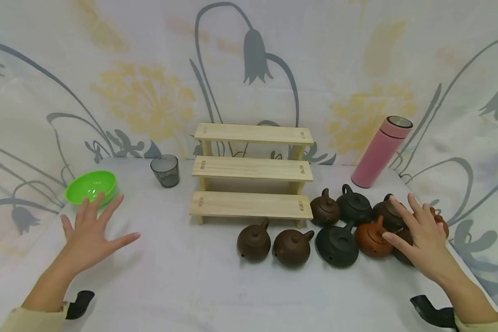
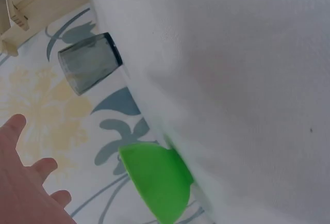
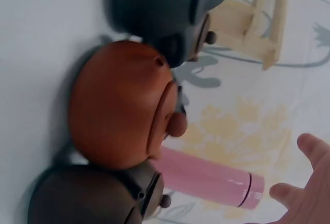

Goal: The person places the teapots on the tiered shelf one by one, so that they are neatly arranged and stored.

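My left hand (image 1: 92,237) is spread with nothing in it, just in front of a green bowl (image 1: 85,184). In the left wrist view, a few fingers show at the lower left, apart from the bowl (image 2: 154,180). Over the teapots at the right, my right hand (image 1: 425,240) hovers with spread fingers and hides part of them. Nearest to it are an orange-brown teapot (image 1: 372,240) and a dark brown one (image 1: 388,216). The right wrist view has the orange-brown teapot (image 3: 116,105) at its middle, with the fingers apart from it at the lower right.
A three-tier wooden stand (image 1: 251,205) is at the back centre. Before it sit two brown teapots (image 1: 254,242) and a black teapot (image 1: 337,246). A grey glass (image 1: 166,170) stands left of the stand, a pink thermos (image 1: 379,154) to its right. Patterned cloth hangs behind.
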A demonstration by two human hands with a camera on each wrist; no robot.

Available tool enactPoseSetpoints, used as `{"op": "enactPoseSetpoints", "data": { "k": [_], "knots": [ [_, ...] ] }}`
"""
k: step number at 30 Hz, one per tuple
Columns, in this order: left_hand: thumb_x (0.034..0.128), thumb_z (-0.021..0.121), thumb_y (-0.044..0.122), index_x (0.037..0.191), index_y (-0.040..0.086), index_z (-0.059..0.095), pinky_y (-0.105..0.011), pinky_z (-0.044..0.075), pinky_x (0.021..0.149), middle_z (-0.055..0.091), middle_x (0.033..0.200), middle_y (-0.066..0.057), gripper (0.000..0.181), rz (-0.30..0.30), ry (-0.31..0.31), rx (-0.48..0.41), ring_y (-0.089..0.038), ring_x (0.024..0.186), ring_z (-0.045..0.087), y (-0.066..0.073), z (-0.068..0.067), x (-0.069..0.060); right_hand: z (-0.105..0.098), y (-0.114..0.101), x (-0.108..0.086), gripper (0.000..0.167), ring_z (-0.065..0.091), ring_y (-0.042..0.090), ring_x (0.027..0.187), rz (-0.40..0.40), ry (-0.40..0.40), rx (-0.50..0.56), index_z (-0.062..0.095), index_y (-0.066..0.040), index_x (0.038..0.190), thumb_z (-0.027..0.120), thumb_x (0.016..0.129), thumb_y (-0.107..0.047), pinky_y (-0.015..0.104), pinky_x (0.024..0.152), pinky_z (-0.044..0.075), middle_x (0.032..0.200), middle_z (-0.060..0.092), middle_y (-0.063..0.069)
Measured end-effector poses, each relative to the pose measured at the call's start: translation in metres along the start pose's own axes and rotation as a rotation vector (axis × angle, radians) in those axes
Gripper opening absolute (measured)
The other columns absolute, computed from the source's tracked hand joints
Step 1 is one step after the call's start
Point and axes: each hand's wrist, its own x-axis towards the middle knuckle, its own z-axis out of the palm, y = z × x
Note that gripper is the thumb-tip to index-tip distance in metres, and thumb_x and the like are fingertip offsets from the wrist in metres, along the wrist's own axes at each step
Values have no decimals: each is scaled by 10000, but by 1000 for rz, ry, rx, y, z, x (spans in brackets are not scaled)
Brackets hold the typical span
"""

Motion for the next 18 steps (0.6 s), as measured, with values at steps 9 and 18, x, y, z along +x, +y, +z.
{"op": "enactPoseSetpoints", "data": {
  "k": [9, 18],
  "knots": [
    [748, 763, 375, 1473, 100, 249, -698, -3, 958, 168, 1461, -302, 931, 76, 50, -177, -529, 1318, 39, 11, 10, 13, 17, -26, 8, 752, -87, 498, 1332, -40, -5, 171, 191, -162, 1497, 610, 882, -270, 734, 887, -102, 1527, 10, 215],
    [800, 752, 235, 1482, 134, 230, -626, 217, 973, 305, 1445, -231, 864, 94, -22, -421, -447, 1311, 233, 28, 16, 33, 30, -49, 12, 808, -115, 374, 1371, -68, -22, 281, 172, -204, 1502, 663, 860, -213, 761, 867, -43, 1549, -32, 104]
  ]
}}
